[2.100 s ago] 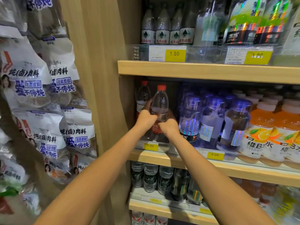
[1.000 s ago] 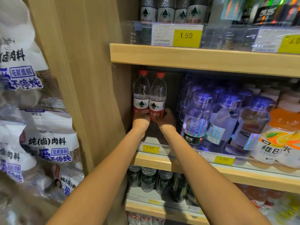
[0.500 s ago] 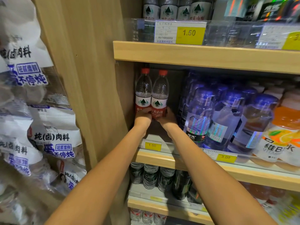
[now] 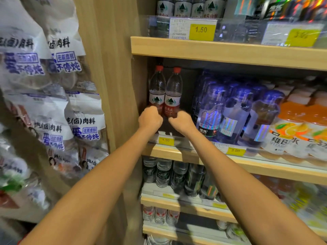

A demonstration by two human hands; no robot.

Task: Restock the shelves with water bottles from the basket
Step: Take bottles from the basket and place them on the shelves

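Your left hand and right hand curl at the bases of the two red-capped water bottles, centre frame on the middle shelf. Your knuckles hide the fingers, so I can't tell whether they grip. Snag one pulling out and it likely tips into the blue-capped bottles.

A single head-worn wide-angle camera looks forward and slightly down along both outstretched forearms, close to the wooden shelves, their left side panel near mid-frame.
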